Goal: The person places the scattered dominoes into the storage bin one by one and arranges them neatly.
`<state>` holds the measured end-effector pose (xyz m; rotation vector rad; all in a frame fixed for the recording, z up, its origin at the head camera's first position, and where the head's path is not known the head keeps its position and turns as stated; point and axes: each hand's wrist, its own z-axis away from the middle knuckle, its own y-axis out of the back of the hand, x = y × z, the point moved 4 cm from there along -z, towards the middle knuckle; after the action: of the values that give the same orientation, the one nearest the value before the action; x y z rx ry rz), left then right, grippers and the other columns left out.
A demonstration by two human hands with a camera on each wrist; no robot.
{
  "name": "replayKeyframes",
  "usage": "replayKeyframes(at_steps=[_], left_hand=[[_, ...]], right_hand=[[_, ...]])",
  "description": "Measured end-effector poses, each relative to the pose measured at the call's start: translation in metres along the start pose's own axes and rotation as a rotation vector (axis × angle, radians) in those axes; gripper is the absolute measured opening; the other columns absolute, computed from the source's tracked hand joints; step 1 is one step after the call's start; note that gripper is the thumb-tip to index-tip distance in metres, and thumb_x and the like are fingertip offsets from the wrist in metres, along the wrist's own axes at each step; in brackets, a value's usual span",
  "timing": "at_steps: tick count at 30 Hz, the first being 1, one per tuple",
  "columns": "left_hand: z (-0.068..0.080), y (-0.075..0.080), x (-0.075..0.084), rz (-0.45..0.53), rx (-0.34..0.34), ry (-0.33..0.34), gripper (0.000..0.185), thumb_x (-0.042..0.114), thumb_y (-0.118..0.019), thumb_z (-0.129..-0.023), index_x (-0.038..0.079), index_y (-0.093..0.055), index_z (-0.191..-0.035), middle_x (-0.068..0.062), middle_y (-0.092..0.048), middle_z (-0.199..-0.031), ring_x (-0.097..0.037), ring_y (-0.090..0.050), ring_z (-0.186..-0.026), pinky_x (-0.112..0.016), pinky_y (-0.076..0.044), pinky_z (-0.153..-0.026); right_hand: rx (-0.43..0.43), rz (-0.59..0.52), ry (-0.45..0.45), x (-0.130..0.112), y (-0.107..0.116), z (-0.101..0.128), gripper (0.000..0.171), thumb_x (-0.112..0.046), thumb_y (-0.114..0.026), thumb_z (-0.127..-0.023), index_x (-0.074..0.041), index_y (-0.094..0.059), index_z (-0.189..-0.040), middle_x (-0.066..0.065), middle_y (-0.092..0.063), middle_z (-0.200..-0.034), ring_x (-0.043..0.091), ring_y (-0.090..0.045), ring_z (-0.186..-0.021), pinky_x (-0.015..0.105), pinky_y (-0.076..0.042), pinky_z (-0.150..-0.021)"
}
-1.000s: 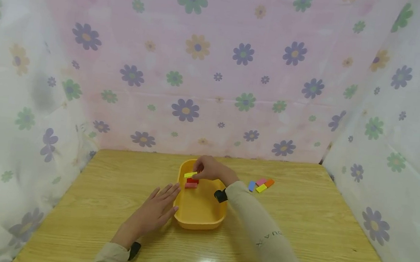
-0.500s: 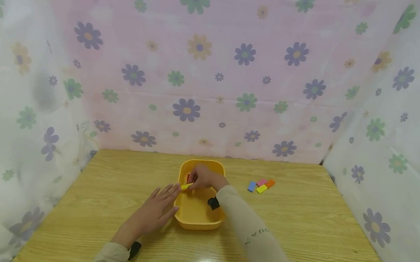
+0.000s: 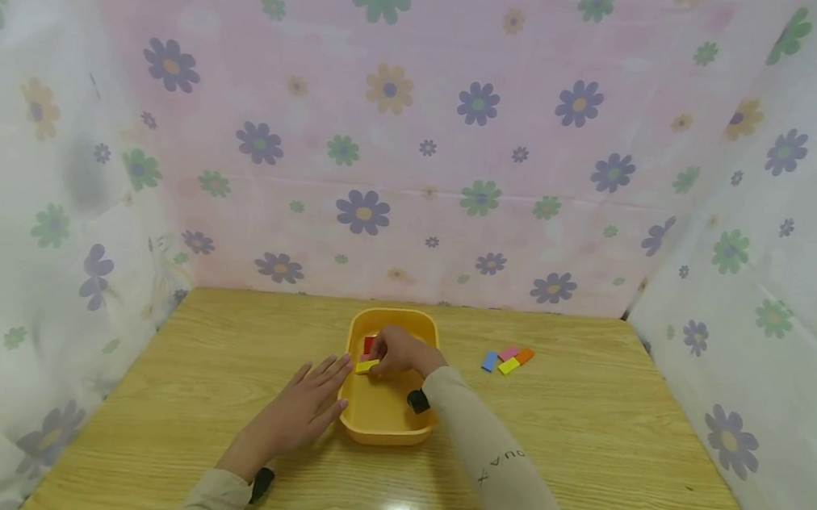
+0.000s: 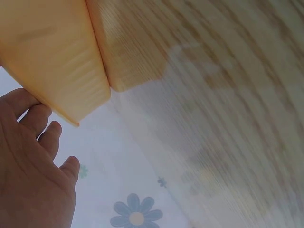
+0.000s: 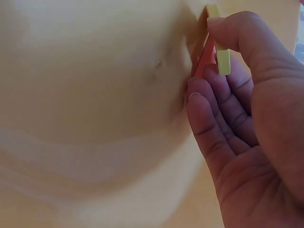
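Inside a yellow plastic tray [image 3: 381,432], my right hand [image 3: 400,351] pinches a small flat yellow block [image 3: 367,366] between thumb and fingers. In the right wrist view the yellow block [image 5: 223,61] stands edge-on under the thumb, with a pinkish-red block [image 5: 205,61] just behind it. A red block [image 3: 369,344] and a pink block [image 3: 365,357] lie by the tray's left wall, partly hidden by the hand and the yellow block. My left hand [image 3: 296,407] rests at the tray's left rim, fingers extended. The left wrist view has its fingertips against the outer wall [image 4: 57,71].
Right of the tray, a blue block [image 3: 490,362], a pink block [image 3: 508,354], an orange block [image 3: 525,355] and another yellow block [image 3: 509,367] lie together on the wooden table [image 3: 581,448]. Flowered cloth [image 3: 434,128] encloses the back and sides.
My right hand has brought the yellow block from the tray's far left corner toward me, down beside the pink block. The left hand has stayed at the rim.
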<state>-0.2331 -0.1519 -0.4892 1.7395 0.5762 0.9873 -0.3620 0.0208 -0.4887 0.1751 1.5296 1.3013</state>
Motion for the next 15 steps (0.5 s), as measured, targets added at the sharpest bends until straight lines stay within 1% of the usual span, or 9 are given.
replayKeyframes(at_steps=[5,15], left_hand=[[-0.0004,0.0004,0.0014,-0.003,0.010,-0.012,0.063,0.033,-0.051,-0.108,0.004,-0.031,-0.159,-0.009,-0.028,-0.167,-0.032,-0.023,-0.155,-0.062,-0.015,-0.124],[-0.0009,-0.0005,0.0009,-0.032,0.000,-0.011,0.063,0.036,-0.047,-0.108,0.004,-0.031,-0.159,-0.008,-0.027,-0.167,-0.031,-0.023,-0.155,-0.061,-0.016,-0.124]], right_hand=[[-0.005,0.022,-0.015,0.0010,-0.0004,0.0005,0.012,-0.014,-0.084,-0.085,-0.007,-0.077,-0.091,-0.002,-0.068,-0.077,0.008,-0.054,-0.067,0.017,-0.049,-0.064],[0.031,0.065,-0.019,0.0021,-0.0001,0.0035,0.015,-0.014,-0.085,-0.083,-0.006,-0.075,-0.090,-0.002,-0.067,-0.078,0.008,-0.055,-0.069,0.020,-0.050,-0.066]])
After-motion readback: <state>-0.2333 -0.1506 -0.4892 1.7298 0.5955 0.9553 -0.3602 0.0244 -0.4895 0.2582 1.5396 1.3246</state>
